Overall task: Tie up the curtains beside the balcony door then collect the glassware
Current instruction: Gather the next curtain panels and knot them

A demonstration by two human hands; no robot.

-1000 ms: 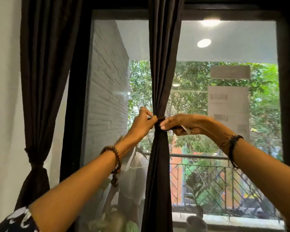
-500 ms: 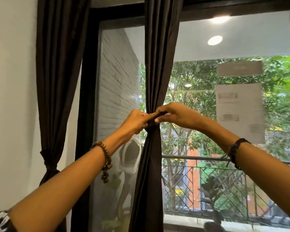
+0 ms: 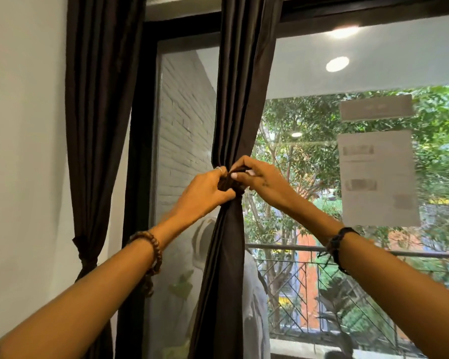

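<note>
Two dark brown fabric curtains hang by the glass balcony door (image 3: pixel 347 177). The middle curtain (image 3: pixel 240 99) is gathered tight at its waist, straight ahead, where both hands meet on a dark brown fabric tie band (image 3: pixel 228 182). The left hand (image 3: pixel 205 194) has its grip curled closed on the band and bunched cloth from the left; the right hand (image 3: pixel 259 177) pinches the band's end from the right, fingertips touching the left hand's. The far-left curtain (image 3: pixel 99 112) hangs against the white wall (image 3: pixel 24 151), already cinched low down. A wooden bead bracelet (image 3: pixel 153 252) circles the left wrist, a black braided cord bracelet (image 3: pixel 338 244) the right.
</note>
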